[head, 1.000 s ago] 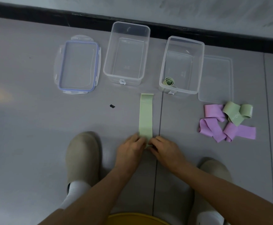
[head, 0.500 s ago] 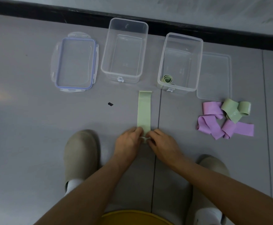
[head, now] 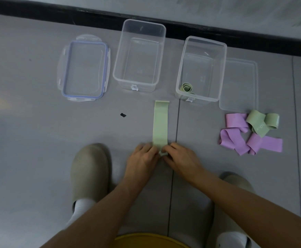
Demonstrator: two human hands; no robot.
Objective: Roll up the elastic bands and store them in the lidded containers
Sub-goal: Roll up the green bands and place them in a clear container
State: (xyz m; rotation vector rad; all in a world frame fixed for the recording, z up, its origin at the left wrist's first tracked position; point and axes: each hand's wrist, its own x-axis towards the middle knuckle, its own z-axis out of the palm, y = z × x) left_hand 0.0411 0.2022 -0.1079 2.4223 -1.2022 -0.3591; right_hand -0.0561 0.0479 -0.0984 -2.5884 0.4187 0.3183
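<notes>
A light green elastic band [head: 160, 123] lies flat on the grey floor, stretched away from me. My left hand [head: 142, 158] and my right hand [head: 180, 158] pinch its near end, where a small roll sits between the fingertips. Two clear containers stand open beyond it: the left one [head: 117, 78] holds nothing, the right one [head: 222, 72] holds a rolled green band [head: 186, 87] in its near corner. A loose pile of purple bands [head: 235, 138] and green bands [head: 260, 122] lies to the right.
A blue-rimmed lid [head: 84, 68] lies left of the containers and a plain clear lid [head: 239, 85] lies right of them. A small black speck [head: 123, 115] is on the floor. My two beige shoes [head: 89, 170] flank my arms. A black baseboard [head: 164, 18] runs along the wall.
The flat part of the green band has grown a little shorter as my fingers turn its near end into a roll. The view has shifted slightly.
</notes>
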